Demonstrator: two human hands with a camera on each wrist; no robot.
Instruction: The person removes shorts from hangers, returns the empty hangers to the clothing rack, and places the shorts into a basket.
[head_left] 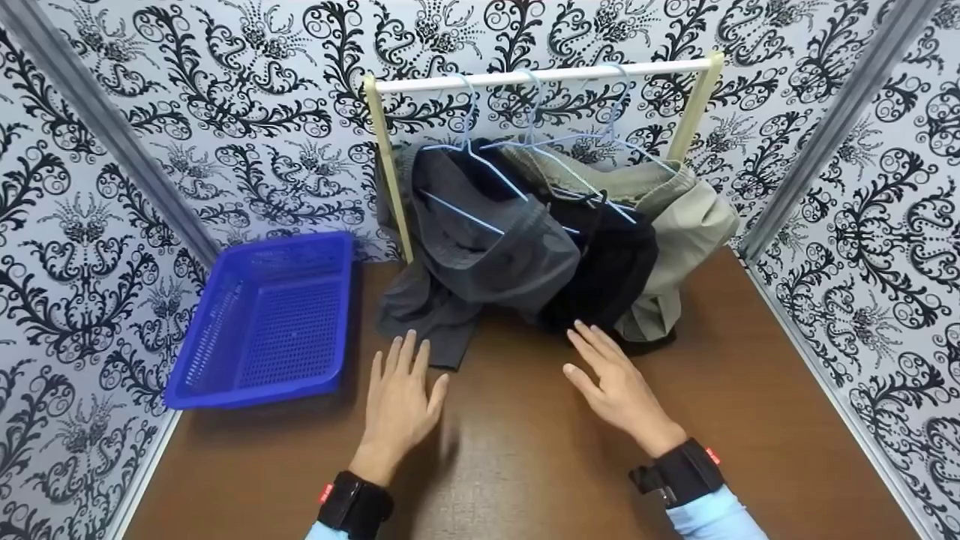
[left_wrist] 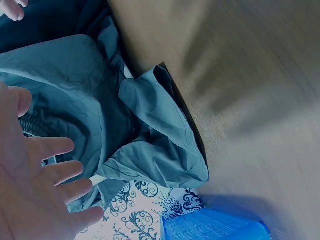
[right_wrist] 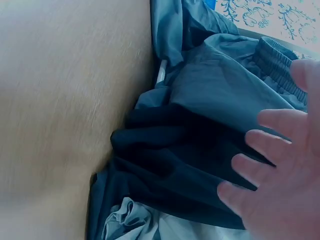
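Observation:
Three garments hang by blue wire hangers from a small rack. Leftmost is a dark grey pair of pants, whose elastic waistband shows in the right wrist view. A black garment hangs in the middle, and a khaki one at the right. My left hand hovers over the table with fingers straight, nearest the grey leg's hem. My right hand has its fingers extended too, just in front of the black garment. Neither hand holds anything.
A blue plastic basket stands on the brown table at the left. The rack's white bar rests on cream posts. Patterned walls enclose the back and both sides.

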